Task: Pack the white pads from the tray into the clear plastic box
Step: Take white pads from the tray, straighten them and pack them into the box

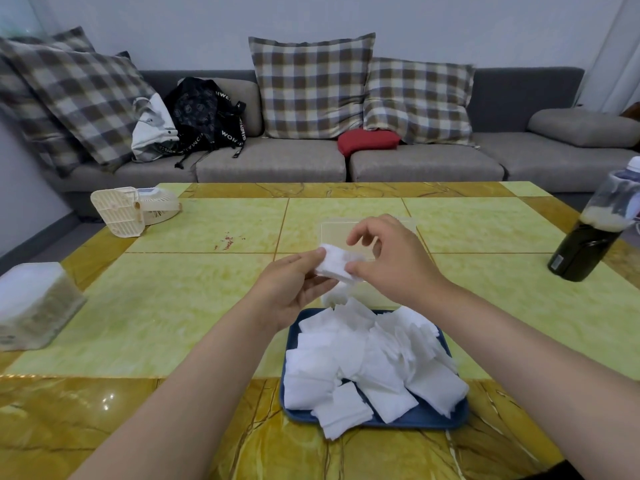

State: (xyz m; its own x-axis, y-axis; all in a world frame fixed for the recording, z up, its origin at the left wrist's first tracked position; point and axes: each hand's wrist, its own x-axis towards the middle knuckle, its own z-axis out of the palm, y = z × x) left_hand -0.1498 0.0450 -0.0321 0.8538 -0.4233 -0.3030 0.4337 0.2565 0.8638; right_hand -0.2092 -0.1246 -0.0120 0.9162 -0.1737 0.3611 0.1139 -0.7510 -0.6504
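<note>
My left hand (294, 289) and my right hand (391, 261) meet over the table and together hold a small stack of white pads (334, 263). The left hand has its palm turned up, and its thumb and fingers pinch the left end of the stack. The right hand comes from above: its thumb and one finger pinch the right end, and its other fingers are curled loosely in the air and touch nothing.

Just behind and under my hands stands the clear plastic box (333, 233); the held stack hangs over it. Under my left fingers a few more white pads (335, 295) show, but I cannot tell whether they lie in the box or against its wall.

Directly below my hands, between my two forearms, is the blue tray (426, 419), and on it lies a loose pile of pads (363, 358), some of them sticking out over its near rim. Everything rests on a yellow and green tiled table (173, 306).

Far to the left of my left hand is a white container (31, 303), and beyond it a cream-coloured fan (131, 209) lies on the table. Far to the right of my right hand stands a dark bottle (588, 237). Behind the table is a grey sofa (277, 161) with checked cushions (311, 84), a black backpack (204, 112) and a red pillow (367, 140).
</note>
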